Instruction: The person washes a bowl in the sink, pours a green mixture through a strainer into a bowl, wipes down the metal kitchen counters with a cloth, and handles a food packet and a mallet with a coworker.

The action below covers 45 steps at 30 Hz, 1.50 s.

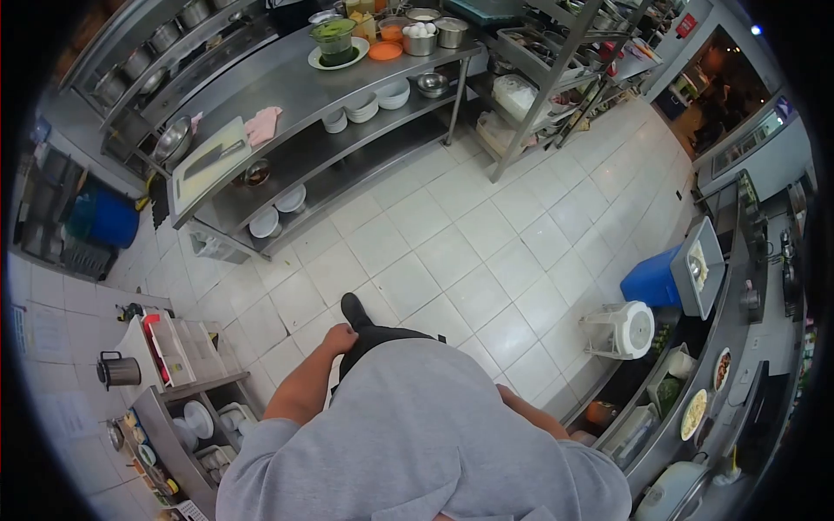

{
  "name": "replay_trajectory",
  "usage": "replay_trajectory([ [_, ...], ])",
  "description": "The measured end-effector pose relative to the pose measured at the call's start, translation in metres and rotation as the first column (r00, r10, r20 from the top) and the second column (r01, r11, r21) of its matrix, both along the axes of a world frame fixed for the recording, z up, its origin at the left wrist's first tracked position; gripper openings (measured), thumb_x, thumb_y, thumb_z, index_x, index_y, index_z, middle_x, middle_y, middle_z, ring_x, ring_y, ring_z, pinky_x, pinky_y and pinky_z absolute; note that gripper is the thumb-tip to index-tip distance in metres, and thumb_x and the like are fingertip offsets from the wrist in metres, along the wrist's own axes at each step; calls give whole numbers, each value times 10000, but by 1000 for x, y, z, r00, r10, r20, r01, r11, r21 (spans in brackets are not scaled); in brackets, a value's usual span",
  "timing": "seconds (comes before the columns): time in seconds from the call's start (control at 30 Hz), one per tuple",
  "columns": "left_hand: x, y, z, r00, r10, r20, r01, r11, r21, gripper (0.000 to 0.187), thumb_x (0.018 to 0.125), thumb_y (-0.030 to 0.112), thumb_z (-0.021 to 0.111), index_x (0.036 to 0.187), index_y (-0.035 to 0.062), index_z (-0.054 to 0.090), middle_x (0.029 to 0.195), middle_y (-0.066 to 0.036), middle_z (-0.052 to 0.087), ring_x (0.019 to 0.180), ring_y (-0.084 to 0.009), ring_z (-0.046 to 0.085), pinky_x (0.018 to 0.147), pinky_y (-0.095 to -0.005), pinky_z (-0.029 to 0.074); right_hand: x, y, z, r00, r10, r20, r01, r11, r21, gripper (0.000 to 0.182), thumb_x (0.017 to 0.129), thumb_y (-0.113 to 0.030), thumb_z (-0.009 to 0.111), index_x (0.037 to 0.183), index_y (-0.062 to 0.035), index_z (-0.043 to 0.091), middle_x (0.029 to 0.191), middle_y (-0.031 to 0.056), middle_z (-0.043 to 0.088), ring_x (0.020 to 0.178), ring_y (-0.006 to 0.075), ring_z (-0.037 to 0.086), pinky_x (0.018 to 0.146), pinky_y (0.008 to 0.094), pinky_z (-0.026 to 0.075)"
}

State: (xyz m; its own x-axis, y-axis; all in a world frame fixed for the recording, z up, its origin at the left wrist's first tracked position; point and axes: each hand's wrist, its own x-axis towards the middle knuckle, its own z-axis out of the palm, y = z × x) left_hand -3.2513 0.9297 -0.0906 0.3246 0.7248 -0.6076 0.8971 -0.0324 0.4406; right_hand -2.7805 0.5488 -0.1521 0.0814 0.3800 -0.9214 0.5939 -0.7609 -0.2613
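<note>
My left hand (341, 337) hangs beside my left thigh, close to the dark trousers (373, 337). Its fingers look loosely curled, and I see no object in them. Of my right hand (505, 394) only a small part shows at the right side of my grey shirt (417, 434); its fingers are hidden. A black shoe (352, 306) is on the tiled floor ahead of the left hand. The nearest furniture on the left is a shelf unit (152, 408) holding white dishes, apart from the hand.
Ahead stands a steel table (304, 91) with a cutting board (211, 169), a knife (205, 163), a pink cloth (263, 127) and a pot of eggs (420, 39). A metal rack (543, 95) is beyond it. At right are a white bucket (617, 331), a blue bin (651, 280) and a counter with plated food (693, 415).
</note>
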Motion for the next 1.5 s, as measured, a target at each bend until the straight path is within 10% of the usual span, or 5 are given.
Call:
replay_trajectory([
  [0.33, 34, -22, 52, 929, 206, -308, -292, 918, -269, 609, 1000, 506, 625, 1212, -52, 743, 1210, -307, 743, 1018, -435, 771, 866, -507, 642, -11, 176, 14, 930, 349, 117, -365, 833, 415, 392, 970, -352, 603, 1082, -37, 808, 1125, 261, 761, 1086, 444, 716, 936, 526, 576],
  [0.5, 12, -28, 49, 812, 532, -241, -583, 712, -392, 730, 1076, 563, 510, 1263, -119, 694, 1213, -313, 730, 998, -475, 765, 735, -630, 631, -23, 274, 80, 911, -230, -344, 348, 875, 336, 423, 1021, -350, 651, 1320, -61, 732, 1138, 71, 770, 947, 204, 727, 819, 373, 571],
  [0.6, -1, -44, 23, 662, 729, -171, -725, 566, -393, 708, 1096, 532, 492, 1262, -128, 688, 1228, -318, 724, 1020, -468, 761, 761, -609, 622, -38, 311, 117, 895, -112, -433, 240, 937, 254, 495, 1038, -373, 659, 1430, -71, 665, 1203, 21, 732, 1016, 184, 705, 838, 360, 561],
  [0.73, -12, -21, 9, 929, 351, -116, -367, 910, -193, 549, 1090, 425, 567, 1128, -93, 746, 1059, -265, 765, 972, -370, 766, 814, -517, 584, -66, 320, 98, 871, 194, -451, -21, 932, 361, 534, 1047, -416, 666, 1421, -35, 682, 1187, 91, 765, 1029, 179, 702, 871, 357, 568],
  [1.5, -17, 240, 37, 993, 27, -115, -60, 954, -294, 288, 901, 145, 630, 1109, 17, 782, 1149, -232, 777, 1103, -402, 746, 956, -494, 594, -126, 659, 103, 681, 732, -2, -663, 619, 421, 401, 1033, -414, 633, 1034, -27, 737, 1032, 265, 744, 1022, 443, 712, 889, 524, 561],
])
